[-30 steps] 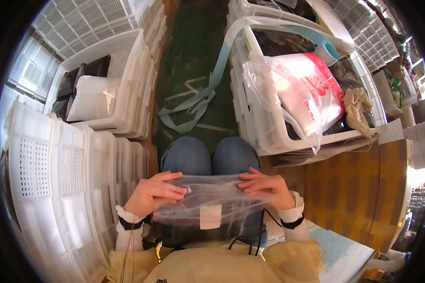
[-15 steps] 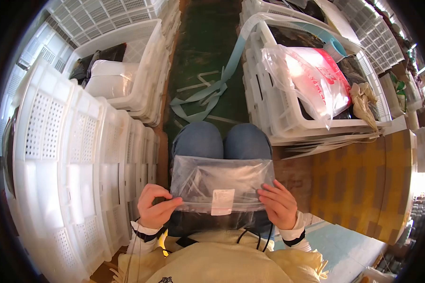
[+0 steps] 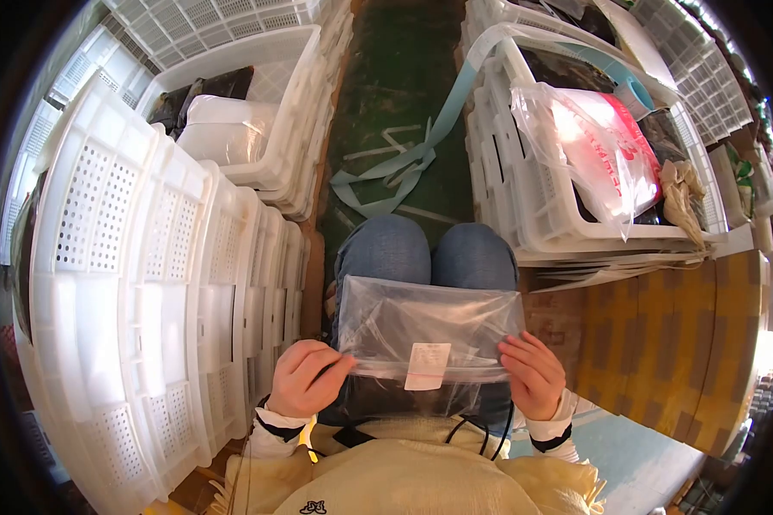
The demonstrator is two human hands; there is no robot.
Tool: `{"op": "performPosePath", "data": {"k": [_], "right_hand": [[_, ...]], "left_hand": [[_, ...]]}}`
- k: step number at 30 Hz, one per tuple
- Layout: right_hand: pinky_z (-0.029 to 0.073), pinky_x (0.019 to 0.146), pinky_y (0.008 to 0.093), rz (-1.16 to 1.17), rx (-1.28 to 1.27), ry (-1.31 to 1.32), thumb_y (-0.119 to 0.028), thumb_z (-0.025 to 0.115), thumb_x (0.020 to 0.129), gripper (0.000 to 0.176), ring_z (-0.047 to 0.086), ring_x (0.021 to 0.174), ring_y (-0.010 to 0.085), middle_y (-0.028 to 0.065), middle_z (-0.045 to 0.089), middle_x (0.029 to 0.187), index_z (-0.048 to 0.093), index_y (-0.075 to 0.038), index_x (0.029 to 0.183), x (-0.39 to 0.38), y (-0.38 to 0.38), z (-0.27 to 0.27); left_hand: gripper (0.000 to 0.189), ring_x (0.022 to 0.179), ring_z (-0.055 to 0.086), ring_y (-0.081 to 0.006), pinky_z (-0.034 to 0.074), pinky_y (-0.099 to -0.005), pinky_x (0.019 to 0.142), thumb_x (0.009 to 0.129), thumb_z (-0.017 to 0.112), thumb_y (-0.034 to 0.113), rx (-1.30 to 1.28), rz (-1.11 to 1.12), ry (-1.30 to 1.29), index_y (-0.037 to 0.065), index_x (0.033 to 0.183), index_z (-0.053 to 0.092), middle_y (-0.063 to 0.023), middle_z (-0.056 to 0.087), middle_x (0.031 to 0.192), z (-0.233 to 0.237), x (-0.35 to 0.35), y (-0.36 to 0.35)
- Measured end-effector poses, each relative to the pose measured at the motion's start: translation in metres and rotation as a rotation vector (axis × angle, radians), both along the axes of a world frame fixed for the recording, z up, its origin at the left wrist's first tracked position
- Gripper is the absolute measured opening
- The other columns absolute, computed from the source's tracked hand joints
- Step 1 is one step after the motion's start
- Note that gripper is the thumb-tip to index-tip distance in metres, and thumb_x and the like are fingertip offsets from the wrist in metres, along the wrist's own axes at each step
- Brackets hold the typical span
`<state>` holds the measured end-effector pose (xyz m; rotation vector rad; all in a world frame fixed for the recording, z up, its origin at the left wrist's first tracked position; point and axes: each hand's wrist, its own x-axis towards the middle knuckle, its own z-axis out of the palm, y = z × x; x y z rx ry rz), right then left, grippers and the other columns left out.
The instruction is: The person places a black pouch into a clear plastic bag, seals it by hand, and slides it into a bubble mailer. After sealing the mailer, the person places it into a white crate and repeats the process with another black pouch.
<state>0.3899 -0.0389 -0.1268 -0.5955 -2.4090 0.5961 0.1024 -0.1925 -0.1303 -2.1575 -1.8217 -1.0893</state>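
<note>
A clear plastic bag [image 3: 404, 318] lies across my lap, stretched between both hands. A small white label [image 3: 427, 366] with fine print sits near the middle of its folded edge. My left hand [image 3: 307, 378] is closed in a pinch on the bag's left end, at the folded edge. At the opposite end, my right hand [image 3: 535, 373] grips the same edge with thumb and fingers. Part of the bag hangs below the fold, over my dark clothing. The label's writing is too small to read.
Stacked white plastic crates [image 3: 172, 215] rise close on my left. At the right front, another crate [image 3: 567, 225] holds a red and white plastic-wrapped package [image 3: 605, 150]. A pale blue strap [image 3: 442, 124] trails onto the green floor. A brown taped carton [image 3: 661, 343] stands at my right.
The whole scene has shifted slightly right in view. Both hands keep hold of the bag, whose left end now sits a little higher.
</note>
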Motion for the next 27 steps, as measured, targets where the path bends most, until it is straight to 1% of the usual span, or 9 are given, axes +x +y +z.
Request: {"op": "performPosePath", "data": {"k": [2, 8, 11, 14, 17, 20, 23, 26, 27], "right_hand": [[0.048, 0.088, 0.0424, 0.005, 0.0, 0.004, 0.008, 0.063, 0.066, 0.026, 0.063, 0.096, 0.0292, 0.0135, 0.066, 0.098, 0.063, -0.001, 0.09, 0.0, 0.0, -0.001], [0.049, 0.087, 0.0418, 0.016, 0.009, 0.025, 0.009, 0.063, 0.066, 0.027, 0.064, 0.095, 0.0297, 0.014, 0.066, 0.097, 0.063, -0.001, 0.091, 0.003, 0.003, -0.001], [0.049, 0.087, 0.0416, 0.014, 0.009, 0.025, 0.009, 0.063, 0.066, 0.026, 0.064, 0.094, 0.0297, 0.014, 0.066, 0.097, 0.063, -0.001, 0.091, 0.004, 0.003, -0.003], [0.049, 0.087, 0.0413, 0.016, 0.005, 0.035, 0.009, 0.063, 0.067, 0.026, 0.064, 0.094, 0.0298, 0.014, 0.066, 0.096, 0.062, -0.001, 0.091, 0.004, 0.003, -0.004], [0.049, 0.087, 0.0413, 0.017, 0.002, 0.042, 0.009, 0.063, 0.067, 0.026, 0.064, 0.094, 0.0299, 0.0139, 0.066, 0.096, 0.062, -0.001, 0.091, 0.004, 0.004, -0.003], [0.049, 0.086, 0.0414, 0.017, 0.001, 0.047, 0.008, 0.063, 0.067, 0.026, 0.064, 0.093, 0.0297, 0.0138, 0.067, 0.096, 0.062, -0.001, 0.091, 0.006, 0.005, -0.005], [0.049, 0.086, 0.0414, 0.018, 0.001, 0.053, 0.008, 0.063, 0.067, 0.025, 0.064, 0.094, 0.0294, 0.0137, 0.067, 0.096, 0.062, -0.001, 0.091, 0.005, 0.005, -0.005], [0.05, 0.086, 0.0413, 0.028, 0.009, 0.048, 0.009, 0.063, 0.067, 0.026, 0.065, 0.094, 0.0292, 0.0136, 0.067, 0.096, 0.063, -0.001, 0.09, 0.006, 0.005, -0.005], [0.05, 0.086, 0.0413, 0.031, 0.012, 0.043, 0.009, 0.063, 0.067, 0.026, 0.065, 0.094, 0.0292, 0.0136, 0.067, 0.096, 0.063, -0.001, 0.091, 0.007, 0.005, -0.005]], "left_hand": [[0.026, 0.071, 0.056, -0.0214, 0.049, -0.0309, 0.06, 0.057, 0.066, -0.003, 0.015, -0.003, 0.046, 0.001, 0.082, 0.066, -0.0061, 0.059, 0.08, 0.007, 0.004, 0.005], [0.028, 0.073, 0.056, -0.0205, 0.049, -0.0314, 0.063, 0.057, 0.065, -0.002, -0.019, -0.035, 0.057, 0.0, 0.086, 0.066, -0.0065, 0.059, 0.081, 0.005, 0.004, 0.005], [0.026, 0.07, 0.055, -0.0216, 0.047, -0.032, 0.058, 0.056, 0.068, -0.004, -0.033, -0.024, 0.042, 0.001, 0.082, 0.067, -0.0064, 0.058, 0.077, 0.017, 0.01, 0.012], [0.024, 0.074, 0.056, -0.0194, 0.049, -0.031, 0.063, 0.064, 0.067, 0.0, -0.092, -0.061, 0.096, 0.0, 0.088, 0.066, -0.0061, 0.059, 0.082, 0.012, 0.009, 0.008], [0.024, 0.076, 0.056, -0.0189, 0.049, -0.0305, 0.063, 0.065, 0.067, 0.002, -0.078, -0.074, 0.114, 0.0, 0.088, 0.066, -0.0061, 0.059, 0.083, 0.011, 0.011, 0.008], [0.025, 0.075, 0.056, -0.0188, 0.049, -0.0298, 0.062, 0.063, 0.066, 0.001, -0.099, -0.06, 0.135, -0.001, 0.088, 0.065, -0.0061, 0.058, 0.081, 0.023, 0.015, 0.015], [0.027, 0.075, 0.056, -0.0189, 0.049, -0.0294, 0.061, 0.062, 0.066, 0.002, -0.128, -0.109, 0.135, -0.002, 0.089, 0.065, -0.0064, 0.058, 0.081, 0.021, 0.019, 0.016], [0.03, 0.075, 0.056, -0.0192, 0.05, -0.0295, 0.062, 0.062, 0.065, 0.002, -0.096, -0.127, 0.128, -0.002, 0.092, 0.065, -0.0067, 0.058, 0.083, 0.016, 0.02, 0.013], [0.028, 0.073, 0.055, -0.0196, 0.049, -0.0298, 0.061, 0.061, 0.067, 0.001, -0.1, -0.119, 0.122, -0.001, 0.089, 0.065, -0.0065, 0.058, 0.081, 0.016, 0.021, 0.014]]}}
